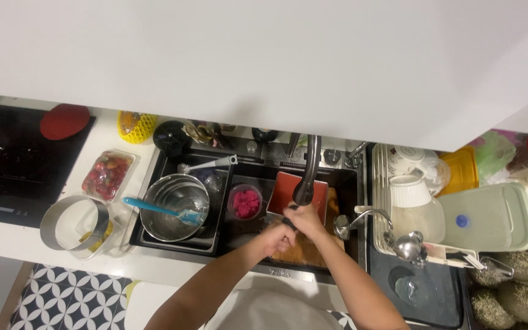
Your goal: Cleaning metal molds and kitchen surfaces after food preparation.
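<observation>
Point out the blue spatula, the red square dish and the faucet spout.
blue spatula (154,208), head view, on the middle of its handle across the steel bowl.
red square dish (281,190), head view, on its left inner face.
faucet spout (311,160), head view, on the dark curved neck above the hands.

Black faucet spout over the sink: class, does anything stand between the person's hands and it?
Nothing visible does. The right hand already grips the lower end of the black faucet spout, and the left hand sits just below it, over the sink. The red square dish lies behind the spout.
</observation>
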